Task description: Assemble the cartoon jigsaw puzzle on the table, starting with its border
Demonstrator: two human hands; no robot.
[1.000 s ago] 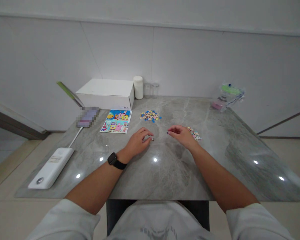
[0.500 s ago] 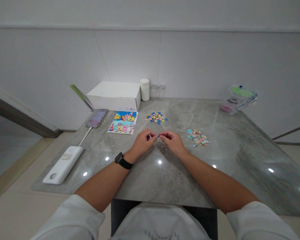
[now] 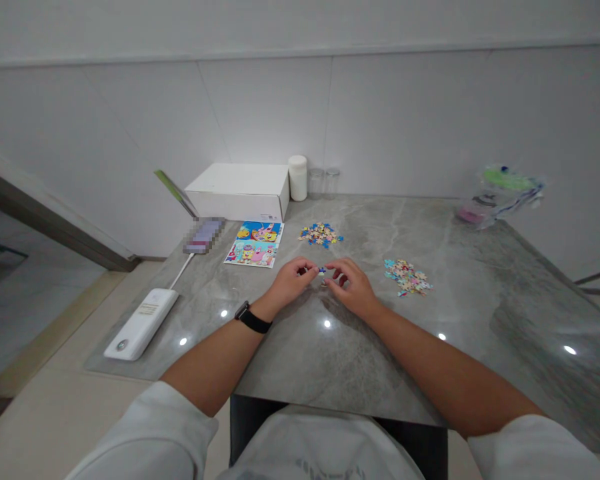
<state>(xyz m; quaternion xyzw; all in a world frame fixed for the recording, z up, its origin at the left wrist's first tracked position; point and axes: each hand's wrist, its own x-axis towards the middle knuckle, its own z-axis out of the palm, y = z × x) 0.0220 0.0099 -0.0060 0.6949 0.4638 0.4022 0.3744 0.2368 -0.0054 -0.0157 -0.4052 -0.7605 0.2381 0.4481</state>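
1. Grey, marble-patterned table (image 3: 320, 373) stretches before me, bearing two heaps of small jigsaw pieces: a blue-and-tan heap (image 3: 321, 235) beyond my hands, and a paler heap (image 3: 407, 278) to the right of my right hand.
2. Judging by how things lie, very little is put together: I can make out no assembled section, and nearly all the pieces are loose in the heaps.
3. Between my hands is a small blue piece (image 3: 322, 271). Just on my side of it lies a second small piece (image 3: 324, 285), partly hidden by my right thumb; both are too small to tell whether they are joined.
4. My left hand (image 3: 292, 280) pinches the blue piece at its left edge, thumb against forefinger, the other fingers curled.
5. My right hand (image 3: 351, 285) is parted, thumb and fingers curving around the piece's right side. I cannot tell whether a fingertip touches it.
6. Farther off to the left, a printed sheet (image 3: 254, 245) with two cartoon scenes lies flat, in front of a white box (image 3: 235, 190).
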